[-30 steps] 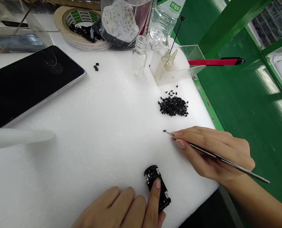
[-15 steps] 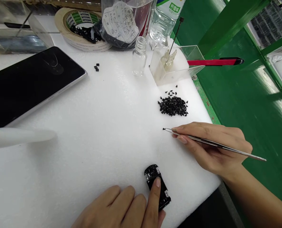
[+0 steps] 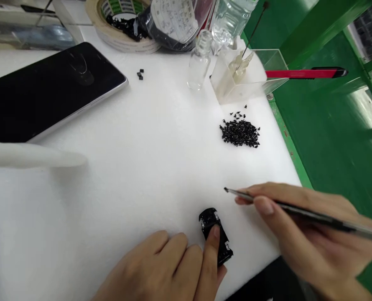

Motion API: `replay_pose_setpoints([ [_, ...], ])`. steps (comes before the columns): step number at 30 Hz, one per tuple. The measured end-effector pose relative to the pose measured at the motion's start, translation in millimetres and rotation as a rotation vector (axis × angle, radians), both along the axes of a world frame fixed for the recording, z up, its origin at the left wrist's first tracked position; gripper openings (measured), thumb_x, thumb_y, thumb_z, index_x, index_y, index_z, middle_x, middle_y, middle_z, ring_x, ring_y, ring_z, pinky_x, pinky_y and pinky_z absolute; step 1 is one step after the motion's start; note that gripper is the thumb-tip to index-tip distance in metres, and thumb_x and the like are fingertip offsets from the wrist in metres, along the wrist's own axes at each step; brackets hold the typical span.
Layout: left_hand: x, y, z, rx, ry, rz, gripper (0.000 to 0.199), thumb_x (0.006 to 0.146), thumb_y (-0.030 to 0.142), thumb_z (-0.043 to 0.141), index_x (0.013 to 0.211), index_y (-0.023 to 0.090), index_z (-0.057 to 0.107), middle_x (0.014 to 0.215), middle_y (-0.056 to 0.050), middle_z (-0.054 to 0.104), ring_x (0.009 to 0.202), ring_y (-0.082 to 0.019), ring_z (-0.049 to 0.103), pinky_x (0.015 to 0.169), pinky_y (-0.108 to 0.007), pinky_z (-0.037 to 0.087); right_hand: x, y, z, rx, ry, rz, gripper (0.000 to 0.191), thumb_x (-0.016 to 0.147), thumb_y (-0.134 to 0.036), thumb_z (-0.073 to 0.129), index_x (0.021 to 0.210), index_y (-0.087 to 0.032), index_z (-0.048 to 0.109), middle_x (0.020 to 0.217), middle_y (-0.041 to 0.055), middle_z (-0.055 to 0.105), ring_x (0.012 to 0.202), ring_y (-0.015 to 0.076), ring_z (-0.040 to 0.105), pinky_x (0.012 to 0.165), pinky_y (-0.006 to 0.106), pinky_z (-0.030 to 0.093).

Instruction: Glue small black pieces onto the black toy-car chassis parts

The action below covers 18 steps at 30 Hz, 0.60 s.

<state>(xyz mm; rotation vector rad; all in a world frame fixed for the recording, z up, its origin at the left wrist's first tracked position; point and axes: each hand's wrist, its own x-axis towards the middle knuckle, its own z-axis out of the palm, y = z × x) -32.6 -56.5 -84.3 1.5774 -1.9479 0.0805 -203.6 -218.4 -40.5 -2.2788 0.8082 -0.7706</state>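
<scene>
- Since the earlier frame, the right hand (image 3: 311,244), pinching slim silver-and-dark metal tweezers (image 3: 301,211), has come away from the heap of tiny glossy black bits (image 3: 240,134) and nearer the small oblong glossy black body (image 3: 222,237); the whole view has shifted too.
- That body lies on the white foam sheet (image 3: 136,179); the left hand (image 3: 173,263) holds it down, index fingertip pressed on top, thumb at its near end. The hands are apart.
- It is probably light and stiff, likely hard plastic, and may skid on the foam — best pinned at mid-length or held by its long sides, clear of the edge fittings.
- The minute black fleck (image 3: 225,190) at the tweezer tips should be almost weightless and easily flicked loose — a gentle pinch suits it.
- The body has a rounded far end and bright silvery patches along its edges; the fleck's shape is too small to tell.
</scene>
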Motion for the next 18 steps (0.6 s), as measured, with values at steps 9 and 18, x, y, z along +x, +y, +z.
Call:
replay_pose_setpoints([
  [9,0.0,4.5,0.3,0.101,-0.102,-0.095,0.028,0.097,0.022,0.081,0.117,0.003,0.076,0.069,0.002,0.064,0.051,-0.017,0.054,0.037,-0.041,0.039,6.0,58.0,-6.2,0.048,-0.007,-0.189,0.018,0.096,-0.009,0.076,0.101,-0.022,0.087,0.098,0.0005,0.086,0.077,0.0200,0.082,0.067,0.031,0.072],
  [18,0.8,1.5,-0.7,0.096,-0.101,-0.106,0.027,0.098,0.022,0.081,0.116,0.002,0.076,0.068,0.003,0.063,0.051,-0.017,0.053,0.036,-0.042,0.039,-3.5,52.3,-10.7,0.026,-0.015,-0.069,0.022,0.096,-0.004,0.077,0.109,-0.020,0.084,0.105,0.0004,0.086,0.081,0.0183,0.082,0.072,0.030,0.073],
])
